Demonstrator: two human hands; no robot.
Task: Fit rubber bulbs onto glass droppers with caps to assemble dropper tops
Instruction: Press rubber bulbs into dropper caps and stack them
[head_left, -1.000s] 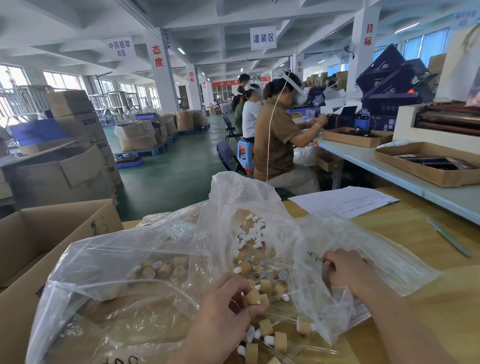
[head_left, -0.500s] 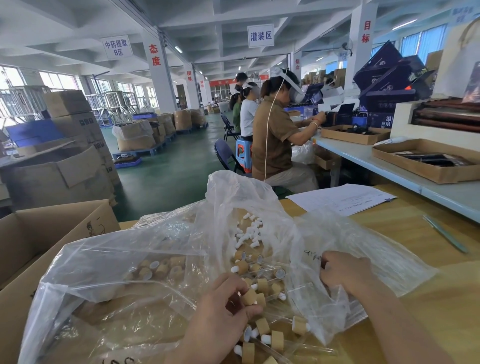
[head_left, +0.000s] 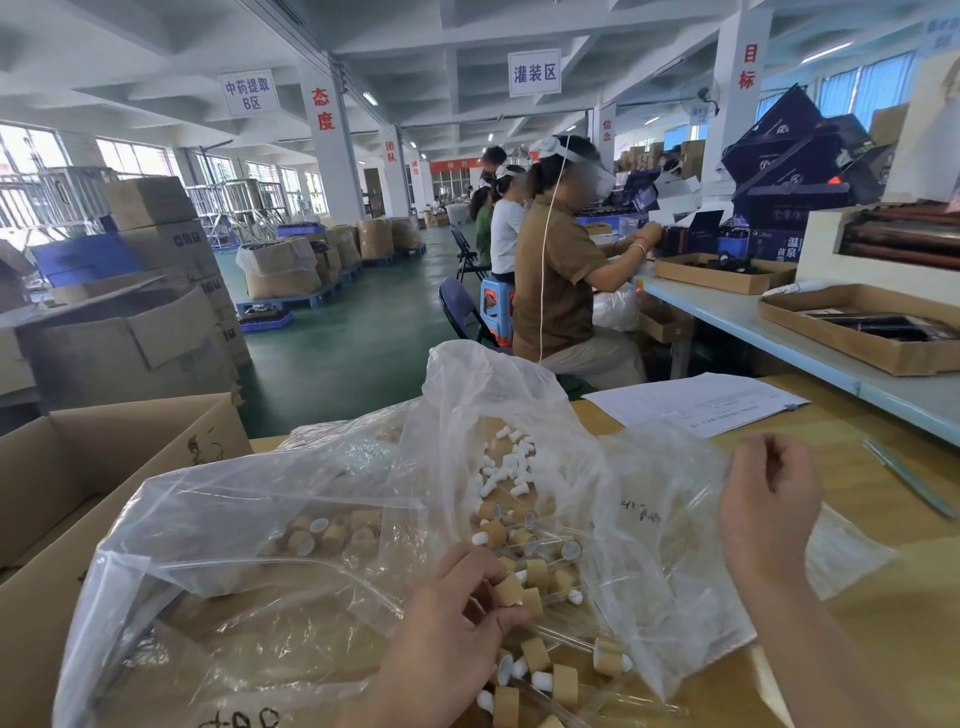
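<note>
A large clear plastic bag (head_left: 322, 499) lies open on the wooden table. Inside it is a pile of small white rubber bulbs (head_left: 509, 467) and, nearer me, several tan caps with glass droppers (head_left: 540, 571). My left hand (head_left: 447, 634) reaches into the bag and pinches one tan cap (head_left: 508, 590) between thumb and fingers. My right hand (head_left: 769, 509) is raised at the bag's right side, its curled fingers gripping the thin film at the bag's edge. An inner bag holds more tan caps (head_left: 332, 535) to the left.
An open cardboard box (head_left: 104, 467) stands at my left against the table. A printed sheet (head_left: 696, 405) and a pen (head_left: 909, 483) lie on the table (head_left: 883, 623) at the right. Seated workers (head_left: 561, 291) and a long bench with cardboard trays (head_left: 857, 332) are ahead.
My right hand has lifted up and to the right, drawing the bag's film with it. My left hand stays on the tan cap among the droppers.
</note>
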